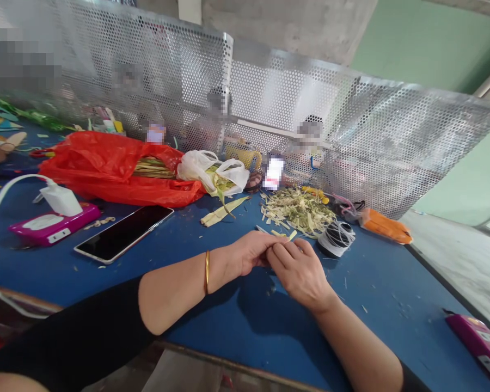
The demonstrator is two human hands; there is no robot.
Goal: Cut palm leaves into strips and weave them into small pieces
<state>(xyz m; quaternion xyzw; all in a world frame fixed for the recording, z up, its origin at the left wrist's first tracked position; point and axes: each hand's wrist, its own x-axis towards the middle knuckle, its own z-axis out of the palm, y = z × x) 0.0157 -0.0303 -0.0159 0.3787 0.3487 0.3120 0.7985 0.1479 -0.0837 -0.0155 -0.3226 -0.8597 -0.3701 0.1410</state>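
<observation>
Over the blue table, my left hand (pixel 255 250) and my right hand (pixel 298 267) meet with fingers closed together. A small pale yellow-green husk strip (pixel 292 235) pokes out from between their fingertips. A thin grey metal tip (pixel 262 229) shows just beyond my left fingers; what it belongs to is hidden. Just past my hands lies a heap of shredded dry husk (pixel 298 209). Right of the heap is a spool of white thread (pixel 337 239), close to my right hand. One longer husk piece (pixel 224 211) lies farther left.
A red plastic bag (pixel 106 169) and a white bag (pixel 216 174) hold dry husks. On the left are a phone (pixel 124 234) and a purple power strip (pixel 53 223) with a plugged-in charger. A perforated metal screen (pixel 277 103) bounds the back. An orange packet (pixel 386 226) lies right.
</observation>
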